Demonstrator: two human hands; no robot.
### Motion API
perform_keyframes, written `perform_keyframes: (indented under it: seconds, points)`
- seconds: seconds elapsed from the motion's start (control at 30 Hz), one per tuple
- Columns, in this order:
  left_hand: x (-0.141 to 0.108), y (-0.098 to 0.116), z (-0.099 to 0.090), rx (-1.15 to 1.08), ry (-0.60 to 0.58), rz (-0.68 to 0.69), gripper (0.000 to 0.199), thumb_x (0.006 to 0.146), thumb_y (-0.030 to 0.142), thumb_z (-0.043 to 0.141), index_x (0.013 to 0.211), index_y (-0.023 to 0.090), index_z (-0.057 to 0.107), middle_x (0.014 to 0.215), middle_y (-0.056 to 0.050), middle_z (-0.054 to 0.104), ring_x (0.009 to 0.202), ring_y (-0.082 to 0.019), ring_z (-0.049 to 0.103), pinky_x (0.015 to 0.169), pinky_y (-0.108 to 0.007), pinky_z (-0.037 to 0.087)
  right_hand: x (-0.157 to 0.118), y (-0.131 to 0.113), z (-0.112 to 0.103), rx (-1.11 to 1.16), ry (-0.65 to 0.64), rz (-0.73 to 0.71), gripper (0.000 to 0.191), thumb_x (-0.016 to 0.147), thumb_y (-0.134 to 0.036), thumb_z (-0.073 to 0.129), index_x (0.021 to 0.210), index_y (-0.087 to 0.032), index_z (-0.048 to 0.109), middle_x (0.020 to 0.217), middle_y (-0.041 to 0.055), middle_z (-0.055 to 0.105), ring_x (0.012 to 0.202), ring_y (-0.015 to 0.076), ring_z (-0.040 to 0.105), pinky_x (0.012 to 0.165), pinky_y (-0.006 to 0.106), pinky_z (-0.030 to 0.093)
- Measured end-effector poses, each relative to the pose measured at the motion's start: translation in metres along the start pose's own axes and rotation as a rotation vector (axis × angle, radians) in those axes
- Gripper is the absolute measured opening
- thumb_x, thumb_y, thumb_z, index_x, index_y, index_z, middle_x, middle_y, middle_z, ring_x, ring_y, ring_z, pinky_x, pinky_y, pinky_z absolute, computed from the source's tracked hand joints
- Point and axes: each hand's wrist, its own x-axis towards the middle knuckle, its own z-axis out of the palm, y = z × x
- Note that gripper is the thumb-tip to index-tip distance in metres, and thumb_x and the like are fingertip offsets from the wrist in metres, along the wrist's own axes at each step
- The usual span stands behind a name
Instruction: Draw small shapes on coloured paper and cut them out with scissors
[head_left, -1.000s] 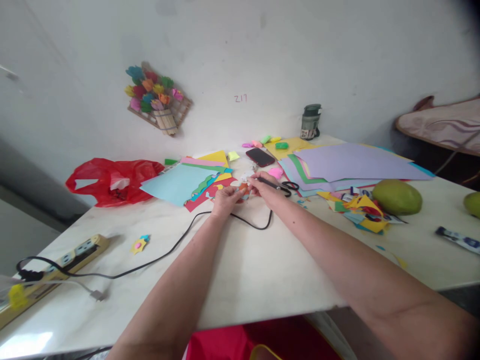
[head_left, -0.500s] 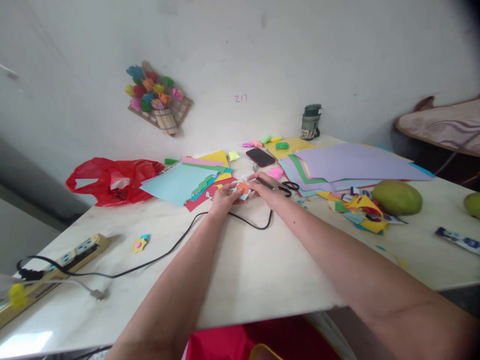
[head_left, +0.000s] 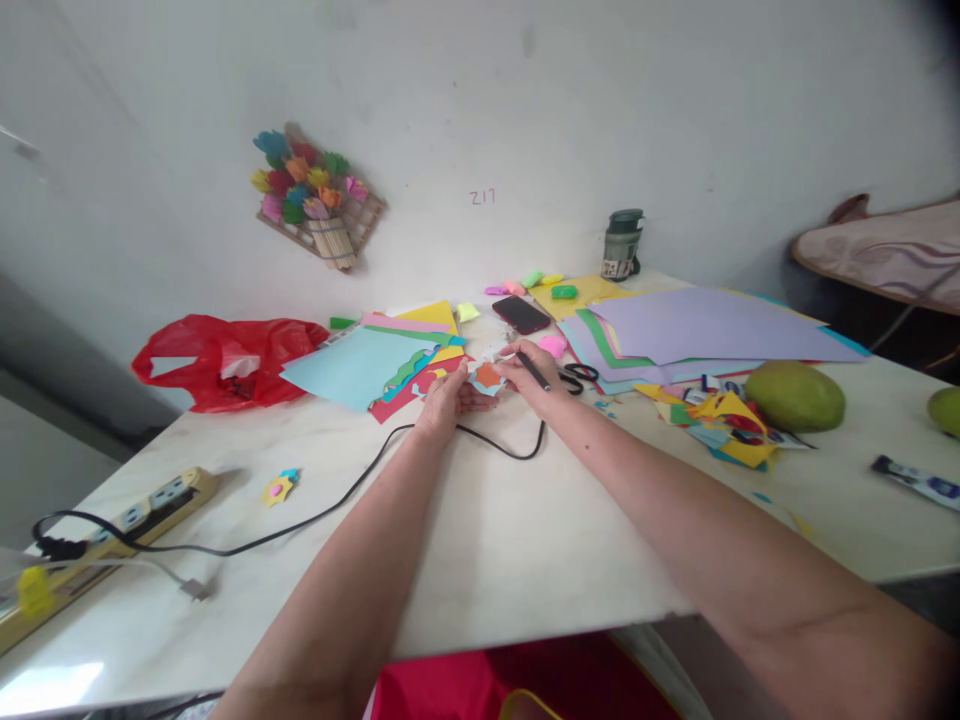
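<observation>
Between my hands is a small paper cutout point(head_left: 488, 378), an orange shape on top of a light blue piece. My left hand point(head_left: 444, 402) holds its left side, thumb at the edge and fingers spread beneath. A dark pen point(head_left: 534, 371) lies in the grip of my right hand point(head_left: 526, 372), whose fingertips also touch the cutout's right edge. Black-handled scissors point(head_left: 579, 376) rest just right of that hand. Red paper point(head_left: 391, 403) with torn coloured scraps lies to the left of my left hand.
A black cable point(head_left: 360, 480) runs across the table from a power strip point(head_left: 161, 500). A yellow paper flower point(head_left: 276, 490) lies near it. Behind are a phone point(head_left: 521, 314) and a red plastic bag point(head_left: 225, 360). Purple sheets point(head_left: 705, 325), paper scraps point(head_left: 731, 430) and a green fruit point(head_left: 795, 396) sit at right.
My left hand has turned, with its fingers now under the cutout, and more of the orange shape shows. My right hand has shifted slightly, tilting the pen more steeply.
</observation>
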Motion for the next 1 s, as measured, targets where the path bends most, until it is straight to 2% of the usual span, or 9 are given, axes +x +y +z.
perform_keyframes:
  seconds: [0.17,0.37,0.63,0.8,1.0]
  points:
    - [-0.002,-0.001,-0.001,0.055,-0.010,0.011,0.050,0.065,0.058,0.075,0.083,0.013,0.065,0.066,-0.008,0.070,0.063,-0.024,0.071,0.059,-0.031,0.057,-0.001,-0.001,0.002,-0.028,0.004,-0.008,0.029,0.056,-0.034,0.074,0.076,-0.022,0.057,0.060,-0.0038,0.059,0.058,0.0156,0.058,0.050,0.027,0.049]
    - [-0.003,-0.003,-0.001,0.118,-0.012,0.006,0.045,0.058,0.052,0.082,0.074,0.015,0.061,0.063,-0.006,0.071,0.065,-0.022,0.071,0.062,-0.029,0.056,0.002,0.004,0.002,-0.035,-0.031,-0.054,0.034,0.055,-0.036,0.077,0.077,-0.022,0.056,0.065,-0.0023,0.061,0.062,0.0170,0.060,0.054,0.029,0.050]
    - [-0.007,0.000,0.007,0.177,0.030,0.006,0.044,0.057,0.050,0.083,0.069,0.016,0.058,0.060,-0.005,0.069,0.061,-0.019,0.069,0.059,-0.026,0.053,0.000,0.003,-0.001,-0.006,-0.083,-0.062,0.034,0.056,-0.033,0.075,0.081,-0.022,0.057,0.064,-0.0037,0.060,0.063,0.0158,0.060,0.058,0.028,0.050]
    - [-0.007,0.000,0.010,0.191,0.056,0.014,0.042,0.056,0.045,0.085,0.064,0.017,0.054,0.056,-0.001,0.065,0.057,-0.018,0.067,0.056,-0.026,0.052,-0.001,0.001,-0.003,-0.074,-0.108,-0.051,0.030,0.057,-0.033,0.073,0.080,-0.021,0.058,0.067,-0.0032,0.063,0.062,0.0148,0.059,0.056,0.027,0.047]
    - [-0.006,-0.001,0.009,0.194,0.056,0.022,0.041,0.057,0.043,0.084,0.062,0.017,0.052,0.057,-0.002,0.065,0.057,-0.019,0.067,0.055,-0.027,0.052,-0.003,-0.002,-0.006,-0.122,-0.123,-0.054,0.024,0.061,-0.033,0.071,0.079,-0.021,0.060,0.069,-0.0014,0.065,0.063,0.0160,0.061,0.056,0.027,0.047]
